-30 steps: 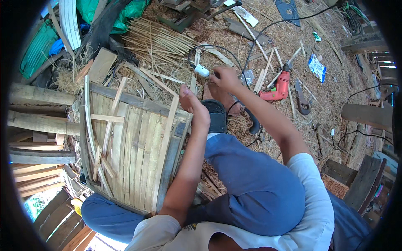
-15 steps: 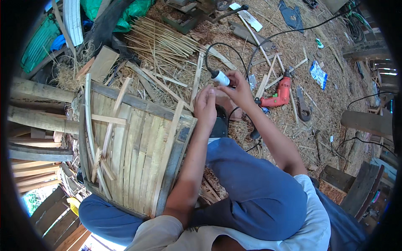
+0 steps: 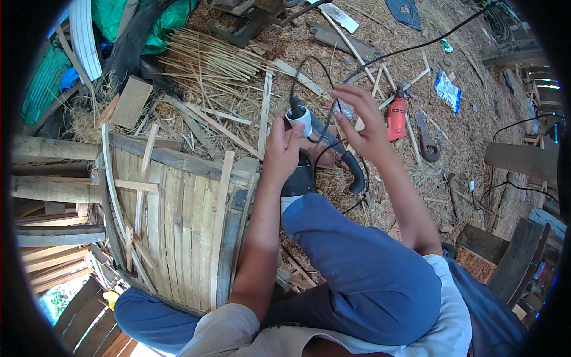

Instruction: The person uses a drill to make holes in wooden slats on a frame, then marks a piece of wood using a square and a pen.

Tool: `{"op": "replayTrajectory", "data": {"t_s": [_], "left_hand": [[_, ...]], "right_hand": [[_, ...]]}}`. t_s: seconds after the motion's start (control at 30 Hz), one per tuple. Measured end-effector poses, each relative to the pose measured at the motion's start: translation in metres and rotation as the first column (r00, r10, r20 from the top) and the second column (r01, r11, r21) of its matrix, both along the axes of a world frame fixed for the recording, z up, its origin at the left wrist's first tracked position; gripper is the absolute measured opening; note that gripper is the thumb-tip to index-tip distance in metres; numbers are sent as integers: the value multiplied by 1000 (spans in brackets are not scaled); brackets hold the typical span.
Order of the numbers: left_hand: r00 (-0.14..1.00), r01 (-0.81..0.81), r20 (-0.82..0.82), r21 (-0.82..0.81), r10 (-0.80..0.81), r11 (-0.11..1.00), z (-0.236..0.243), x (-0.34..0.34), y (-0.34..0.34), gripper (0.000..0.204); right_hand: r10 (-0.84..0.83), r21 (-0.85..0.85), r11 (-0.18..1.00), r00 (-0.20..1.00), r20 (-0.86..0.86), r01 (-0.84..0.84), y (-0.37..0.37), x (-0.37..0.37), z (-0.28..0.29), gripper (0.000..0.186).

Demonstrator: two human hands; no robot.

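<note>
- Nearest, the person's knee in blue trousers (image 3: 369, 250) rises at the middle, with pale sleeves to either side along the lower edge.
- To the left of the knee, a slatted wooden panel (image 3: 190, 208) slants, with loose wooden strips (image 3: 144, 178) lying across it.
- Just beyond the knee sits a dark, rounded object (image 3: 299, 175), partly hidden by the left hand and forearm; its kind is hard to tell.
- The hands are apart. The left hand (image 3: 282, 146) is closed around a white connector (image 3: 301, 122), its thumb along the near side, holding it above the littered floor.
- A black plug (image 3: 295, 108) is at the connector's far end, and a black cable loops up from it.
- The right hand (image 3: 366, 128) is open, fingers extended, near the cable loop; whether it touches the cable cannot be told.
- Between and below the hands, a black curved handle (image 3: 355, 172) shows.
- Right of the right hand lie a red drill (image 3: 397, 119) and a handsaw (image 3: 429, 140).
- Farther off are a bundle of thin sticks (image 3: 217, 59), a blue and silver packet (image 3: 447, 92) and green sheeting (image 3: 172, 24).
</note>
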State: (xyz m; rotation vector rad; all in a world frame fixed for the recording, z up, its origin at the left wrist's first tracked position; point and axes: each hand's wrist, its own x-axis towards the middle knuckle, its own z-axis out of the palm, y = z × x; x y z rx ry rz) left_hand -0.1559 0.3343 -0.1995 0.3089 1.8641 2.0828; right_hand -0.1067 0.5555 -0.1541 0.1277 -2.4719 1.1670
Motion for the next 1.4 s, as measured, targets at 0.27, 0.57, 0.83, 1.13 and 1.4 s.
{"op": "replayTrajectory", "data": {"t_s": [0.27,0.57,0.83,1.13,1.4], "left_hand": [[916,251,-224,-329,-333,910,-2,4,-12,45],[848,234,-352,-423,-396,876,12,10,-8,45],[861,171,-348,-487,-370,856,31,1,24,48],[862,174,-342,-495,-375,851,43,-1,54,48],[840,126,-403,-506,-363,853,27,3,57,49]], "right_hand": [[349,421,840,935,65,-343,24,-21,46,40],[414,308,837,892,184,-452,14,-14,42,12],[371,233,885,913,168,-402,46,-19,53,15],[283,113,949,954,102,-293,67,-11,50,15],[168,-78,985,951,260,-153,89,-3,15,14]]}}
